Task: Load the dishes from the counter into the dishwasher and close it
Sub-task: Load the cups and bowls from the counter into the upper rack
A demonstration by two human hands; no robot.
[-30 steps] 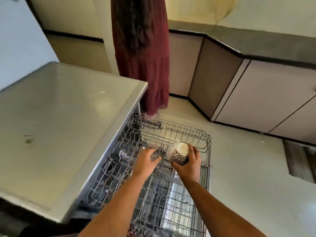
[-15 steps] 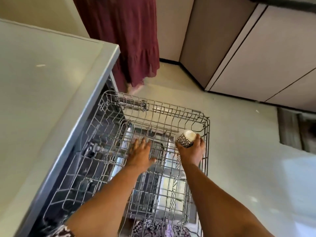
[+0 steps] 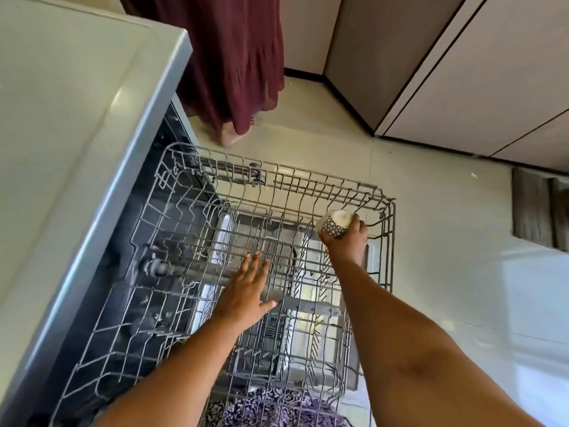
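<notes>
The dishwasher's grey wire upper rack (image 3: 326, 183) is pulled out over the open door. My right hand (image 3: 348, 241) grips a small patterned bowl (image 3: 334, 224), turned with its white base up, low in the rack's far right corner near the rim. My left hand (image 3: 246, 291) hovers flat over the rack's middle, fingers spread, holding nothing. The lower rack and the shiny inner door show through the wires.
The steel counter top (image 3: 77, 118) runs along the left, above the dishwasher. A person in a long maroon skirt (image 3: 228, 57) stands just beyond the rack's far end. Beige cabinets (image 3: 462, 72) line the far right, with pale floor tiles (image 3: 446, 257) beside the rack.
My right hand has carried the bowl farther right and down into the rack's far corner. My left hand has drifted back toward me, fingers opening flat. The view has tilted further down.
</notes>
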